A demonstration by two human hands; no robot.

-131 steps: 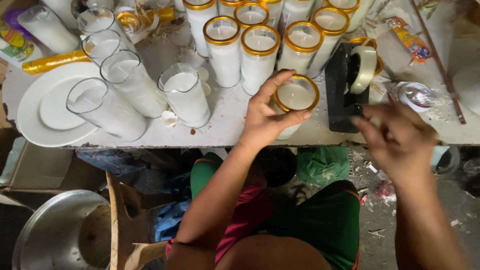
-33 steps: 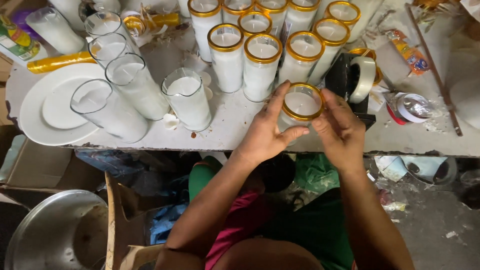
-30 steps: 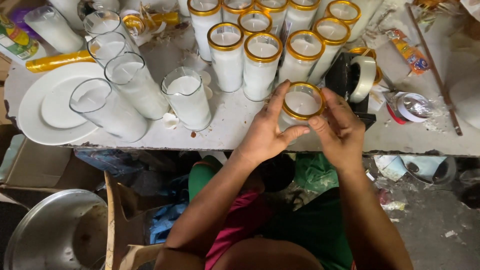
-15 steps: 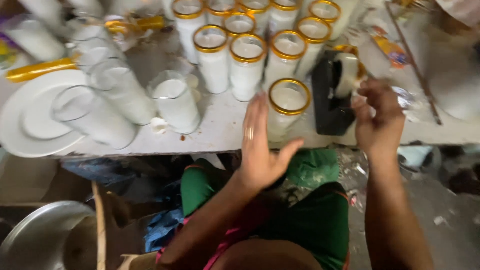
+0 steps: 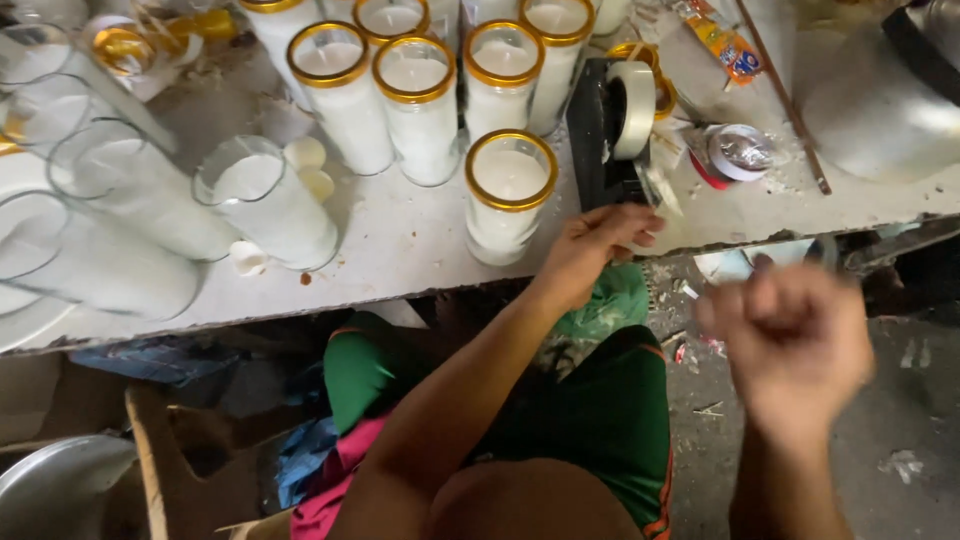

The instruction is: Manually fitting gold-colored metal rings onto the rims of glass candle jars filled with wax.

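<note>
Left hand (image 5: pixel 590 245) fingers curled at black tape dispenser (image 5: pixel 605 135) base, pinching tape end, apparently. Right hand (image 5: pixel 790 340) blurred, fisted, off table. Gold-rimmed glass candle (image 5: pixel 508 195) just left of fingers; elbow nudge could topple it.

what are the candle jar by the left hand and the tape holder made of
The candle jar looks like clear glass: the white wax fill shows through its wall, and a shiny gold band, perhaps foil or tape, rings the rim. The tape holder looks like matte black plastic, though painted metal is possible. The left hand is at its front edge.
</note>
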